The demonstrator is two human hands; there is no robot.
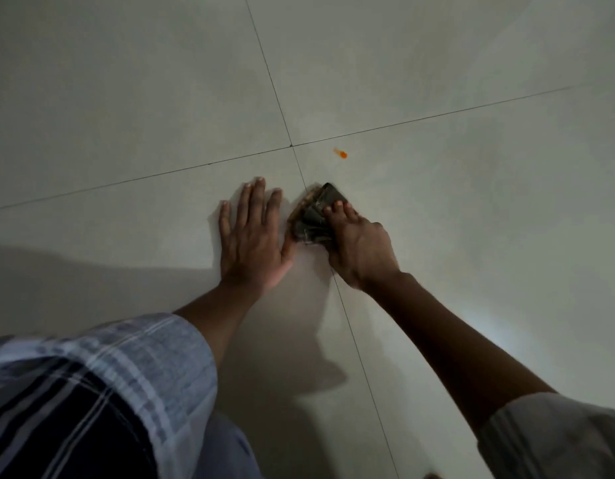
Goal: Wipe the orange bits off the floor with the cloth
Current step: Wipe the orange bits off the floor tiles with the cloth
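A dark folded cloth [312, 213] lies on the pale tiled floor [126, 98], just below where the grout lines cross. My right hand [358, 247] presses on it from the right, fingers spread over its top and near edge. Flat on the floor just left of the cloth rests my left hand [252, 236], fingers straight, its thumb side touching the cloth's edge. A small orange bit [341, 153] sits on the tile a short way beyond the cloth, to its upper right.
Dark grout lines [291, 145] cross just beyond the hands. A checked blue and white garment [102, 385] covers the lower left corner. A pale sleeve [555, 433] fills the lower right corner.
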